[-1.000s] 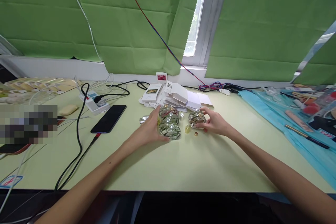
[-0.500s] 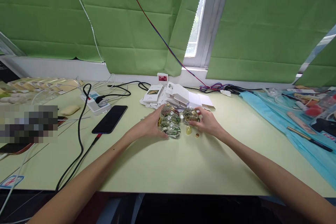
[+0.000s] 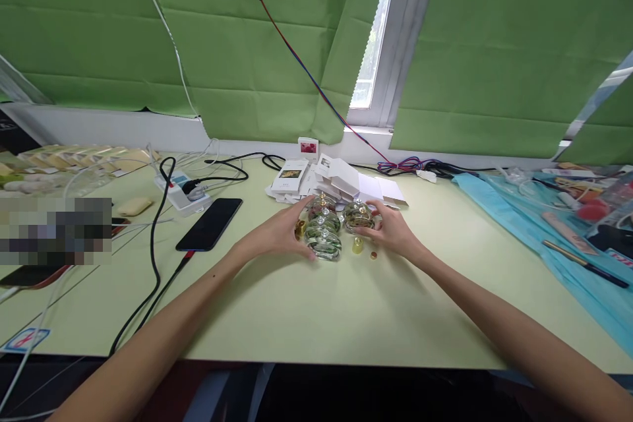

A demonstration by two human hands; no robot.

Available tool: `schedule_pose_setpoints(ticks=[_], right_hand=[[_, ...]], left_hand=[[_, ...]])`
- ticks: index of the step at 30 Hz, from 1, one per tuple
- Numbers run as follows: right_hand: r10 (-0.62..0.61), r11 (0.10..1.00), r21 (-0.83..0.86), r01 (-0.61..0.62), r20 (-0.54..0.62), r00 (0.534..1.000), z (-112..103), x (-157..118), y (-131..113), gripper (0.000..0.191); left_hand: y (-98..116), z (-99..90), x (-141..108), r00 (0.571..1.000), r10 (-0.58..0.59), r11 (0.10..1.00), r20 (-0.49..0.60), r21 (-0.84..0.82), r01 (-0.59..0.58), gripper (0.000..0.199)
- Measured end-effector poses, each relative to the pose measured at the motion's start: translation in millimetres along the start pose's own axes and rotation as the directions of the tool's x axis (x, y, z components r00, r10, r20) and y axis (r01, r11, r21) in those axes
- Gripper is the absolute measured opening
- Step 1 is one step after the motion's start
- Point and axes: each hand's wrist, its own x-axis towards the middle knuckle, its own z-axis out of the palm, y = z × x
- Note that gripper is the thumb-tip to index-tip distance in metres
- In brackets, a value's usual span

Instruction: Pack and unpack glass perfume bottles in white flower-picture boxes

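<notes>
Small clear glass bottles, which look like perfume bottles (image 3: 324, 244), stand in a close row at the middle of the table. My left hand (image 3: 279, 229) curves along their left side, thumb and fingers spread apart. A gold-coloured piece (image 3: 300, 229) shows between that hand and the row. To the right, my right hand (image 3: 388, 229) grips another glass bottle (image 3: 358, 216) between thumb and fingers. In front of this bottle are a small yellow cap (image 3: 357, 246) and a tiny brown-gold cap (image 3: 373, 255). The fingers partly cover the bottles' sides.
White paper boxes (image 3: 341, 175) lie piled behind the bottles. On the left are a black phone (image 3: 210, 224) on a cable, a white power strip (image 3: 180, 194) and several cords. A blue sheet (image 3: 537, 237) with a pen (image 3: 583, 264) covers the table's right side.
My left hand has eased slightly left, its thumb drawing back from the front bottle. The right hand stays on its bottle. The view has shifted a little.
</notes>
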Motion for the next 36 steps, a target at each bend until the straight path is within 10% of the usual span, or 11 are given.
schedule_pose_setpoints(ticks=[7, 14, 25, 36], right_hand=[[0.074, 0.997, 0.024, -0.072, -0.130, 0.989, -23, -31, 15, 0.061], [0.054, 0.992, 0.104, -0.065, 0.106, 0.993, -18, -54, 19, 0.082], [0.008, 0.999, 0.036, -0.007, -0.014, 1.000, 0, -44, 21, 0.075], [0.152, 0.899, -0.290, -0.327, -0.494, 0.856, -5, -6, 46, 0.048]], left_hand=[[-33, -34.5, -22, 0.978, -0.141, 0.985, -0.154, 0.082, 0.155, 0.072], [-62, -21.4, -25, 0.976, -0.206, 0.975, -0.064, 0.069, 0.211, 0.069], [-43, -5.6, -22, 0.980, -0.168, 0.984, -0.103, -0.079, 0.160, 0.059], [-71, -17.2, 4, 0.753, -0.340, 0.838, -0.564, 0.180, 0.514, 0.033]])
